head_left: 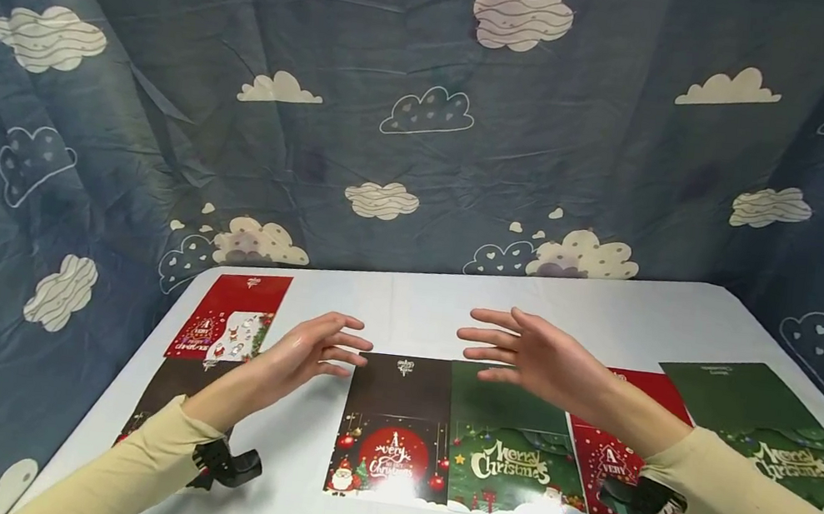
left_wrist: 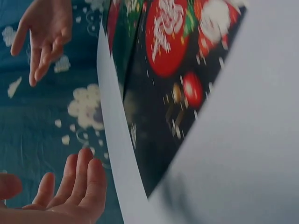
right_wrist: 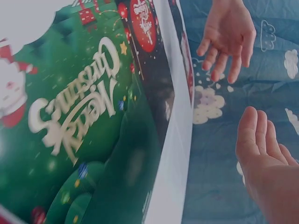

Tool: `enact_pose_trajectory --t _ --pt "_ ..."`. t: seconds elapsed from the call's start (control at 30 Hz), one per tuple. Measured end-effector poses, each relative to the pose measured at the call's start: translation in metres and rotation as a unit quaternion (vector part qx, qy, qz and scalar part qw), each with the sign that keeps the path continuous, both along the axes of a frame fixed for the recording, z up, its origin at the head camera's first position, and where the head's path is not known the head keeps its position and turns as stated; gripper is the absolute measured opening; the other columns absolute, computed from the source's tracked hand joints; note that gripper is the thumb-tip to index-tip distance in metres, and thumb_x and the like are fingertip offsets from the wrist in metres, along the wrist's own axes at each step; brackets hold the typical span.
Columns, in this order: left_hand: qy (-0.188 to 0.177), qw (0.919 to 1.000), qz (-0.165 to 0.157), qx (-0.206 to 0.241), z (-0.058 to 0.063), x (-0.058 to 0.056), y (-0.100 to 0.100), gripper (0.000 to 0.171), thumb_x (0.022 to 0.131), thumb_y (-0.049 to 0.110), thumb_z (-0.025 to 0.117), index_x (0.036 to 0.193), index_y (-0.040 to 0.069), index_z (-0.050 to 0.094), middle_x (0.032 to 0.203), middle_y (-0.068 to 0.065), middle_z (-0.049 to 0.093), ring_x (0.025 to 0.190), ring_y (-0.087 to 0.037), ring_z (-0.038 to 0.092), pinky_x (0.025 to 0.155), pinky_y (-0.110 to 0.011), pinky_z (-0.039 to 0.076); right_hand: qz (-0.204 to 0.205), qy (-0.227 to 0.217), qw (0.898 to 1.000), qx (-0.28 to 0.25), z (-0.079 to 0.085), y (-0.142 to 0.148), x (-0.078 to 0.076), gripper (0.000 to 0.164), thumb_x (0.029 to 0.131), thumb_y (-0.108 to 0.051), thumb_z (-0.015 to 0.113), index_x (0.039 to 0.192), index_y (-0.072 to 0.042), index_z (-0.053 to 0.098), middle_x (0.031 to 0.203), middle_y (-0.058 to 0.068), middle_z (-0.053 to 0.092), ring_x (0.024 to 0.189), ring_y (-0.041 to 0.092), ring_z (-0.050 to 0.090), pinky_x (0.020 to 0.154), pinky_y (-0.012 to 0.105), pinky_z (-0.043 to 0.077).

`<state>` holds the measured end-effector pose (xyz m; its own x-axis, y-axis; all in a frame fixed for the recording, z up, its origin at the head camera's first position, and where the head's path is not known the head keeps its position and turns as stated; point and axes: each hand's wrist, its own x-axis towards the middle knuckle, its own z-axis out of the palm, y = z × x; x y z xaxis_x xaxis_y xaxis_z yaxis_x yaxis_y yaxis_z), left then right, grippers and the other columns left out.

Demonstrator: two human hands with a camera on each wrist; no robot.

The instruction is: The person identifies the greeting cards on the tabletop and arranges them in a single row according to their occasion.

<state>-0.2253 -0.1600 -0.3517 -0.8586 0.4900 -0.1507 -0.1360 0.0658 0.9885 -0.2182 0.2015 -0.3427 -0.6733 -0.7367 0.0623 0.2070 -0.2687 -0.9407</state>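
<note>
Both hands are raised over the white table, palms turned toward each other, holding nothing. My left hand (head_left: 307, 355) has its fingers extended and slightly bent, left of a black Christmas card (head_left: 398, 390) that lies unfolded with a red circle and Santa on it. My right hand (head_left: 533, 353) spreads its fingers above the top of a green "Merry Christmas" card (head_left: 501, 409), which lies beside the black one. The right forearm partly covers a red card (head_left: 607, 445) to the right of the green one. Each hand also shows in both wrist views.
On the table's left side lie another red card (head_left: 228, 313) and a black card (head_left: 175, 387), partly hidden by the left arm. A second green card (head_left: 771, 429) lies at the right edge. A blue cloud-patterned cloth (head_left: 418, 57) hangs behind the white table (head_left: 393, 289).
</note>
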Motion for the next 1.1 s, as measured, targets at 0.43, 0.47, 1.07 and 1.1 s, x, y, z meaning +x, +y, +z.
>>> enact_pose_trajectory --t 0.43,0.47,1.07,1.1 --pt "-0.011 0.9984 -0.012 0.054 -0.002 0.016 0.048 0.044 0.107 0.027 0.038 0.143 0.004 0.031 0.136 -0.024 0.053 0.116 -0.03 0.059 0.095 -0.04 0.049 0.002 0.006 0.998 -0.068 0.008 0.056 0.014 0.052 0.109 -0.024 0.01 0.154 -0.004 0.026 0.154 0.014 0.037 0.137 0.031 0.041 0.11 0.043 0.036" --pt "-0.013 0.9983 -0.011 0.056 -0.003 0.015 0.051 0.044 0.107 0.027 0.038 0.143 0.003 0.03 0.135 -0.024 0.054 0.116 -0.03 0.059 0.095 -0.039 0.049 0.003 0.002 0.997 -0.08 0.009 0.06 0.015 0.052 0.109 -0.024 0.01 0.154 -0.003 0.024 0.154 0.014 0.037 0.137 0.032 0.041 0.11 0.043 0.036" --pt "-0.059 0.9908 -0.078 0.094 -0.01 0.019 0.13 0.044 0.106 0.03 0.038 0.139 0.001 0.043 0.134 -0.023 0.055 0.118 -0.033 0.058 0.094 -0.041 0.05 -0.096 0.022 0.99 0.097 0.011 0.128 0.037 0.045 0.11 -0.023 0.019 0.147 -0.021 0.044 0.143 -0.003 0.052 0.128 0.019 0.052 0.103 0.032 0.044" --pt "-0.063 0.9901 -0.08 0.096 -0.01 0.018 0.135 0.044 0.106 0.03 0.038 0.139 0.001 0.043 0.134 -0.024 0.054 0.118 -0.033 0.058 0.094 -0.041 0.05 -0.108 0.033 0.984 0.139 0.011 0.132 0.039 0.044 0.11 -0.023 0.021 0.147 -0.022 0.044 0.14 -0.005 0.054 0.126 0.017 0.054 0.101 0.03 0.046"
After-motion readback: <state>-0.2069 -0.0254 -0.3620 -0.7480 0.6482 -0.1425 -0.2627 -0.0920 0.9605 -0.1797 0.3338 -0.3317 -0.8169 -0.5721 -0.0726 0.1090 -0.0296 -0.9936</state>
